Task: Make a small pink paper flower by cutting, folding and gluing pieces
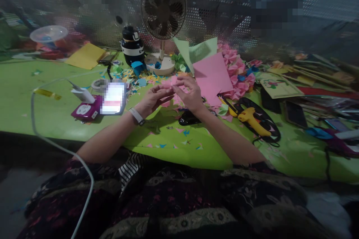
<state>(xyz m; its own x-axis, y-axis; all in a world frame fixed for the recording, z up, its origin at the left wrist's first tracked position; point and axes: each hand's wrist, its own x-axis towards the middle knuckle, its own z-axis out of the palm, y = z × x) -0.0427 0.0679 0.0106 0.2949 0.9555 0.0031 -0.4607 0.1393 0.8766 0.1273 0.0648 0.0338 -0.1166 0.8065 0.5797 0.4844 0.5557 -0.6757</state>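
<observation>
Both my hands meet over the middle of the table around a small piece of pink paper (171, 81). My left hand (153, 101), with a white watch band at the wrist, pinches its left side. From the right, my right hand (190, 93) grips the same paper with thumb and fingertips. The fingers hide much of the paper, so its exact shape cannot be made out. Just beyond my right hand lies a sheet of pink paper (211, 73), with a heap of folded pink paper pieces (235, 65) behind it. A black glossy object (188, 118) sits below my right wrist.
A yellow glue gun (254, 121) rests on the right. On the left are a lit phone (113, 99), a purple power socket block (86, 110) and a white cable (32, 108). A fan (163, 7) and a black bottle (131, 46) stand behind. Paper scraps litter the green table (56, 78).
</observation>
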